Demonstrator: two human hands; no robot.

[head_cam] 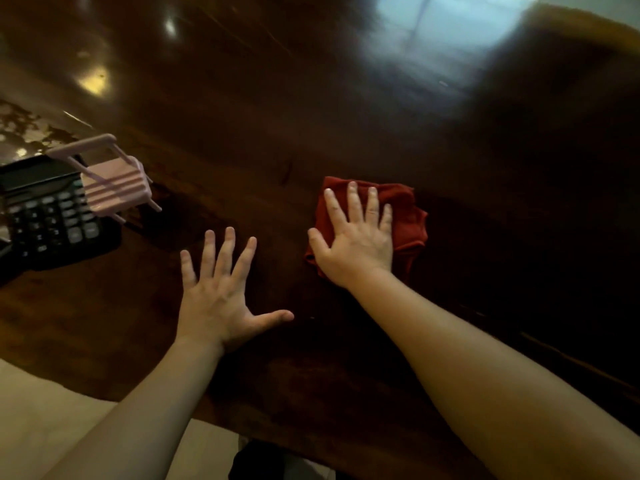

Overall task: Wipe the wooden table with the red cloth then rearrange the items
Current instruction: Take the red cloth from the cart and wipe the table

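Head view, looking down at the dark wooden bench, and I've got the red cloth right of centre, bunched flat on the wood under my right hand. That hand is spread palm-down on it, fingers splayed and pointing to the far side, not curled round any fold, so I'd call it pressing the cloth, not gripping it. Forearm runs in from the near right, low over the bench.

My left hand is open too, palm flat, fingers fanned, thumb stuck out toward the right; it looks planted on bare wood just near-left of the cloth, holding nothing. A brace, I'd judge.

How will the cloth handle? Soft, light, limp, I reckon. It should slide easily on this glossy surface and ruck up if pushed from one edge, so a flat palm on the middle is the right hold for wiping. To lift it, pinch the crumpled far-right corner that pokes out past my fingers.

Over on the left edge sit the calculator and a pink rack leaning over it, well apart from both hands. The calculator is rigid and easy to slide, I'd guess; the rack looks thin-legged and tippy, so take it by the frame.
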